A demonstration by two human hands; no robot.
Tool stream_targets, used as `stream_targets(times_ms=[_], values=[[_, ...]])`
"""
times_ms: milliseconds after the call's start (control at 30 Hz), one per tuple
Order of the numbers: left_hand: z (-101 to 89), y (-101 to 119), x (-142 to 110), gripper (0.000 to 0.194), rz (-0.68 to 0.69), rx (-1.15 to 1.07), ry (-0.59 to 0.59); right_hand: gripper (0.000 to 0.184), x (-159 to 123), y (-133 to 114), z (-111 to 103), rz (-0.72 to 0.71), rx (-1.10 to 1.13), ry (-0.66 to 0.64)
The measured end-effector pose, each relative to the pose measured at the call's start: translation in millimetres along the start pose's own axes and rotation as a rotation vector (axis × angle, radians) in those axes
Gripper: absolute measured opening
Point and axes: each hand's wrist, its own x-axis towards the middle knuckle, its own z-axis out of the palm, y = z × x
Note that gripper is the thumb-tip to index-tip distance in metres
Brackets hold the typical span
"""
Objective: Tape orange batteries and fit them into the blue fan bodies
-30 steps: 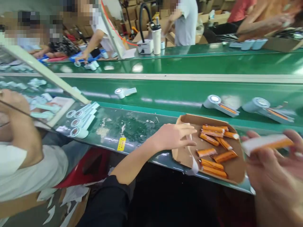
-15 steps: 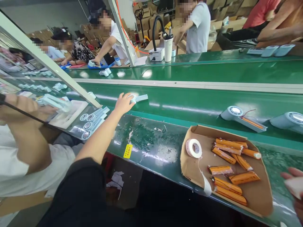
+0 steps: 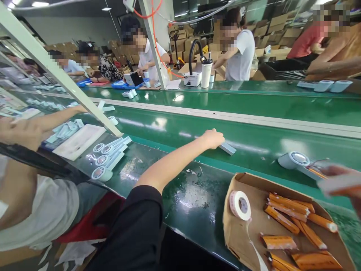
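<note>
My left hand (image 3: 213,139) reaches over the green conveyor belt, fingers closed around a light-blue handheld fan housing. Only the housing's handle (image 3: 228,148) sticks out to the right; its round head is hidden by my hand. At the right edge, my right hand (image 3: 345,175) is blurred, closed on a white-and-orange piece (image 3: 338,184) whose kind I cannot make out. Just left of it on the belt lies another fan housing (image 3: 295,160), with wires and an orange part in its handle. Below, a cardboard tray (image 3: 229,229) holds a tape roll (image 3: 236,205) and several orange-wrapped battery packs (image 3: 282,222).
Several fan housings (image 3: 105,160) lie on the bench at left, near a white board (image 3: 80,143). A slanted metal post (image 3: 64,79) crosses the left side. A co-worker's arm (image 3: 56,120) stretches toward the belt. Across the line stand people and a white cup (image 3: 206,73).
My left hand has moved right along the belt with the fan housing. My right hand has come further into view from the right. The co-worker's arm at left now extends toward the belt.
</note>
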Motion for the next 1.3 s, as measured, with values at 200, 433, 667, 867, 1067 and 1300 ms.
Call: stream_targets(times_ms=[200, 433, 667, 867, 1067, 1300], values=[[-9.6, -18.0, 23.9, 0.028, 0.075, -0.170, -0.107, 0.052, 82.7, 48.7, 37.2, 0.222, -0.061, 0.081], [7.6, -26.8, 40.2, 0.027, -0.011, -0.252, -0.096, 0.036, 132.6, 88.3, 67.6, 0.209, -0.421, -0.172], [10.4, -21.5, 45.0, 0.022, -0.028, -0.278, -0.104, 0.040, 141.3, 97.1, 78.5, 0.115, -0.672, -0.303], [18.1, -14.1, 54.4, 0.020, -0.030, -0.284, -0.070, 0.037, 143.7, 93.9, 82.4, 0.162, -0.849, -0.459], [19.6, -5.2, 48.9, 0.025, -0.051, -0.303, 0.030, 0.031, 141.8, 98.5, 84.1, 0.204, -0.841, -0.513], [11.8, 8.0, 42.7, 0.032, 0.017, -0.290, 0.215, 0.012, 159.2, 79.2, 92.9, 0.211, -0.789, -0.516]])
